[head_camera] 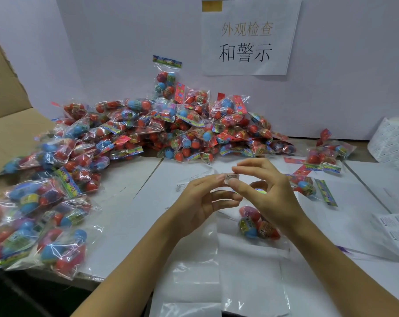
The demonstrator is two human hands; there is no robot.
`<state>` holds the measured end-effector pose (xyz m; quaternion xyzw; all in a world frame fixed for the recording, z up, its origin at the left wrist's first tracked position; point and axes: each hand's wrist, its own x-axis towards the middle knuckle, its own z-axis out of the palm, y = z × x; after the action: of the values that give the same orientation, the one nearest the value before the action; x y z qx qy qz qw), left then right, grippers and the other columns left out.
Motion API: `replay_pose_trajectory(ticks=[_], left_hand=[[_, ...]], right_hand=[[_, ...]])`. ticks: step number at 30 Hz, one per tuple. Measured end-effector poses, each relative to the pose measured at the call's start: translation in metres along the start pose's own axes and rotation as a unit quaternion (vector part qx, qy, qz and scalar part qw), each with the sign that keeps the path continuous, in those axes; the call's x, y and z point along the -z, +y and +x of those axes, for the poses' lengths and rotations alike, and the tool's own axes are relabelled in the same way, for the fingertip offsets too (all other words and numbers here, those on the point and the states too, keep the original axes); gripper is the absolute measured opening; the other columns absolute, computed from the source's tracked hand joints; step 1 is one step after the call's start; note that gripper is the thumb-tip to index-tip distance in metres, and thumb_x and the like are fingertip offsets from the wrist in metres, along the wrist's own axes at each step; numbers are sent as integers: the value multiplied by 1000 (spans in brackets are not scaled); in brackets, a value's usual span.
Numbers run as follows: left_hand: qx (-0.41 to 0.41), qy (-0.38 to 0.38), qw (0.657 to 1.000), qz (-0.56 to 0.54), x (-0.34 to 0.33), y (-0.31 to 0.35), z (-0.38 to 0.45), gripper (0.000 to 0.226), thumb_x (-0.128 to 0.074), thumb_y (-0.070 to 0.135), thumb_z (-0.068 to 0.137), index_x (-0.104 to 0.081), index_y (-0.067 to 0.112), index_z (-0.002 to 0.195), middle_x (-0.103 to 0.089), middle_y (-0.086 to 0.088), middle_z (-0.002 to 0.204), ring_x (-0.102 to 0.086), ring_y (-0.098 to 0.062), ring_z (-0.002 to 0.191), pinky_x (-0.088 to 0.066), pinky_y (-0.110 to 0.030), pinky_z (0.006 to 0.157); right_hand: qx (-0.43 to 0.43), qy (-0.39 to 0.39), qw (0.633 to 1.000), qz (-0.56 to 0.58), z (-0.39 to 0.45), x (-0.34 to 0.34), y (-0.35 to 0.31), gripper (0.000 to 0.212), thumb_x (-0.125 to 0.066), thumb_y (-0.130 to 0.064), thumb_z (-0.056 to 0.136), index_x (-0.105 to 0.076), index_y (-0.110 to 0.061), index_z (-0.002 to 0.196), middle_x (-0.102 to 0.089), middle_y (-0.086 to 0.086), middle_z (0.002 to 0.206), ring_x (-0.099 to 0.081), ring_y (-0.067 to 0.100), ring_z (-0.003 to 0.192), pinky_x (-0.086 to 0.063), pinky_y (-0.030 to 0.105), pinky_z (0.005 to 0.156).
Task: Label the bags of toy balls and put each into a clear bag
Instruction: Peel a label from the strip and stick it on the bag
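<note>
Over the clear bag (pixel 216 282), I'm pinching the label (pixel 232 178) in both hands (pixel 200 202) (pixel 269 197); it should go down flat on the ball bag (pixel 255 225).

A large heap of ball bags (pixel 171 129) is piled at the back of the bench (pixel 125 202), against the wall board (pixel 125 42), and is spread forward along the left side to the near edge. One bag (pixel 167 76) is stood upright behind the heap, below and left of a paper sign (pixel 251 37) fixed to the board. A cardboard box flap (pixel 6 88) is seen at far left. A label roll (pixel 392 143) is set at far right, with a few bags (pixel 326 154) just left of it. Label sheets (pixel 395 232) lie at the right edge. Clear bags (pixel 216 282) are laid front centre, with one ball bag (pixel 255 225) on them.
</note>
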<state>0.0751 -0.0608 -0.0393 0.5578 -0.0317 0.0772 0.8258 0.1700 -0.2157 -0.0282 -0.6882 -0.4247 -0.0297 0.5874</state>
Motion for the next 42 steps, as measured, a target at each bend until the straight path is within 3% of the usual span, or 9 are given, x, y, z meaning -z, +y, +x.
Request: replay_pose_trajectory(ticks=[7, 13, 17, 21, 26, 31, 36, 40, 42], left_hand=[[8, -13, 999, 29, 5, -6, 4, 44, -65, 39, 95, -70, 12, 129, -62, -9, 117, -61, -18, 80, -53, -28, 68], [35, 57, 987, 148, 5, -18, 7, 61, -74, 38, 88, -54, 25, 144, -63, -2, 110, -61, -16, 70, -50, -27, 57], [-29, 92, 851, 516, 1, -34, 2, 78, -76, 67, 78, -54, 30, 143, -53, 12, 107, -55, -3, 73, -45, -16, 67], [0, 73, 802, 593, -8, -41, 5, 74, -77, 75, 70, -71, 24, 123, -43, 14, 107, -53, 5, 92, -41, -17, 78], [16, 87, 852, 516, -1, -30, 5, 62, -87, 49, 75, -69, 26, 130, -61, 6, 109, -55, -3, 80, -41, -8, 70], [-16, 140, 944, 299, -1, -22, 6, 56, -91, 19, 77, -67, 28, 127, -74, -5, 107, -73, -12, 89, -60, -26, 85], [-36, 142, 974, 173, -1, -18, 6, 74, -95, 24, 59, -58, 28, 124, -70, -9, 117, -75, -26, 97, -61, -36, 82], [-2, 137, 986, 94, -1, -21, 9, 95, -95, 23, 60, -38, 40, 134, -70, -11, 116, -75, -29, 100, -61, -39, 84], [26, 157, 986, 50, -1, -18, 10, 80, -91, 32, 69, -43, 35, 134, -72, -10, 114, -75, -30, 102, -62, -43, 86]], right_hand=[[-70, 10, 997, -9, 2, 4, 5, 3, -78, -28, 84, -76, -29, 86, -65, -17, 104, -61, -6, 98, -51, 11, 72], [-123, 80, 985, 85, 6, 7, 10, 10, -75, -20, 89, -73, -21, 79, -69, -19, 93, -65, 5, 99, -54, 25, 77], [-173, 136, 972, 87, 12, 14, 15, 8, -68, -23, 94, -69, -28, 100, -68, -7, 104, -63, 15, 106, -56, 40, 87], [-217, 121, 966, 70, 12, 11, 20, 13, -68, -23, 94, -66, -34, 101, -65, -8, 108, -62, 15, 106, -54, 39, 84], [-208, 166, 964, 24, 16, 15, 23, 19, -69, -26, 93, -65, -26, 112, -64, -3, 115, -60, 17, 110, -50, 31, 83], [-207, 200, 958, 11, 16, 17, 24, 50, -75, -42, 87, -49, -34, 130, -49, -1, 132, -54, 13, 110, -47, 34, 89], [-241, 148, 950, 132, 12, 10, 20, 93, -86, -41, 75, -30, -36, 149, -48, 4, 140, -54, 29, 126, -48, 54, 104], [-208, 147, 959, 127, 8, 5, 19, 95, -87, -25, 77, -28, -33, 151, -53, 2, 137, -58, 21, 120, -50, 53, 103], [-203, 136, 961, 133, 7, 4, 18, 96, -88, -25, 76, -28, -35, 150, -54, -1, 136, -65, 9, 107, -52, 50, 102]])
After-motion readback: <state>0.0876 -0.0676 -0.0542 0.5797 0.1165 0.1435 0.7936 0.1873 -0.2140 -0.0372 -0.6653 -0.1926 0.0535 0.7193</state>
